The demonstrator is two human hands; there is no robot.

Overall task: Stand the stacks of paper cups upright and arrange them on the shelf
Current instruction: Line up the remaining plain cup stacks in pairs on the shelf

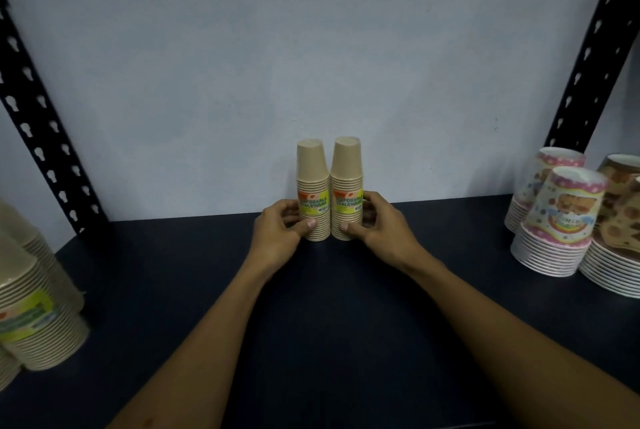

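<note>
From the head camera, two tan stacks of paper cups stand upright, mouths down, side by side at the back of the dark shelf (311, 307), close to the pale wall (311, 30). The left stack (312, 186) and the right stack (347, 186) touch each other along their lower rims, and each carries a yellow-green label across its middle. The left hand (280, 231) is clamped on the left stack, its thumb lying across the front of the lower rims and its fingers curled round the outer side. The right hand (381, 224) grips the right stack in the same way, thumb across the front near the base and fingers wrapped round the far side. Both bare forearms reach in from the bottom edge. At the left edge of the shelf sit more tan cup stacks (31, 307) with green labels, blurred and partly cut off. At the right stand patterned cup stacks (557, 224), pink and white with cartoon prints, also mouths down, near a black perforated upright (588, 57) of the shelf frame; a matching upright (38, 134) rises on the left
</note>
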